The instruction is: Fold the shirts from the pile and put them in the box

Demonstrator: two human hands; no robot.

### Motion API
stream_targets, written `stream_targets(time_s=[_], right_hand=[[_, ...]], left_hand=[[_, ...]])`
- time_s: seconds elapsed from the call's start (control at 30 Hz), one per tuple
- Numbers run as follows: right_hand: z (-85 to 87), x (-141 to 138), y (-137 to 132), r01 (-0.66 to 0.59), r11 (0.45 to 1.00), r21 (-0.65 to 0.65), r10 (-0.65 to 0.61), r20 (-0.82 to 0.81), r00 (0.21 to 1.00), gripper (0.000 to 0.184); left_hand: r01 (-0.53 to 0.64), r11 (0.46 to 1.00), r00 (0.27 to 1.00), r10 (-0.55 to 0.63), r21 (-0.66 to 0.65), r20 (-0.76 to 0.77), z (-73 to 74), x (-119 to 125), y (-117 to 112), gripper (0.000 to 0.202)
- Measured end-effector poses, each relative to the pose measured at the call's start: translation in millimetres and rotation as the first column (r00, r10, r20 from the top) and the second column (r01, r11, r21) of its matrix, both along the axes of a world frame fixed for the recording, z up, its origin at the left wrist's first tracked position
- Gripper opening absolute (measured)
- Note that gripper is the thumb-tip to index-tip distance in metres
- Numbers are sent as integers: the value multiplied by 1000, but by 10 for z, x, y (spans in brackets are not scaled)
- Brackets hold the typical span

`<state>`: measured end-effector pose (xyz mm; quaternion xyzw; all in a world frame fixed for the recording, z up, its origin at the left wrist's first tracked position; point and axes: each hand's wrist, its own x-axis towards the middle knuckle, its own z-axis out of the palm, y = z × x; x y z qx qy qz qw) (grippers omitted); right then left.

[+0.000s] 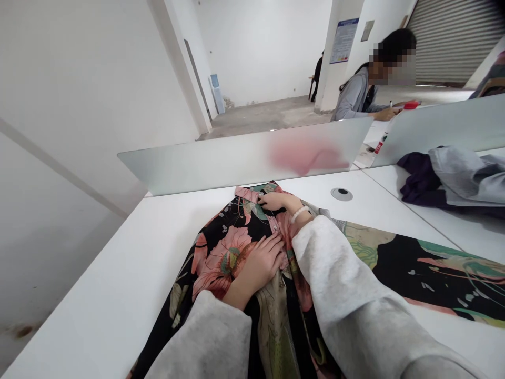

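A black floral shirt with large pink flowers lies spread on the white table, its collar end away from me. One sleeve stretches out to the right. My left hand rests flat on the shirt's front beside the button placket, fingers stretched out. Farther up, my right hand has its fingertips closed on the fabric at the pink collar band; a white beaded bracelet circles that wrist. The fingertips partly cover the cloth there.
A frosted divider runs along the back edge of the white table. A cable grommet sits right of the collar. Grey and purple clothes lie at right. Beyond the divider, a person in grey writes.
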<state>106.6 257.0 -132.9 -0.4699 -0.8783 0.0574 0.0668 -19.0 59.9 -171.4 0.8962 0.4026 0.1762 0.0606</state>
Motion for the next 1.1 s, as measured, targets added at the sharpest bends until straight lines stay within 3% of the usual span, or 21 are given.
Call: stream_targets(time_s=[0.1,0.2,0.37,0.63,0.83,1.1], right_hand=[[-34,72,54,91,994,64,-88,-46,995,41],[-117,109,62,172,977,122,-162,-93,982,47],[-250,61,21,186,970,156,-170,-112,979,36],[-225,33,41,304,932,197,-265,-203,943,36],[-305,59,64,282,950,137,-249,-218,944,21],[-316,45,84,357,922,148,-293,-334,896,27]], left_hand=[[-2,1000,1000,2,-5,-2,19,5,-5,38],[1,1000,1000,-1,-15,6,22,8,-4,38],[13,999,1000,-13,-31,23,3,9,3,38],[0,1000,975,-5,25,223,51,25,11,30],[-1,1000,978,-1,11,210,32,26,16,29],[-7,999,980,-1,38,198,31,19,13,32]])
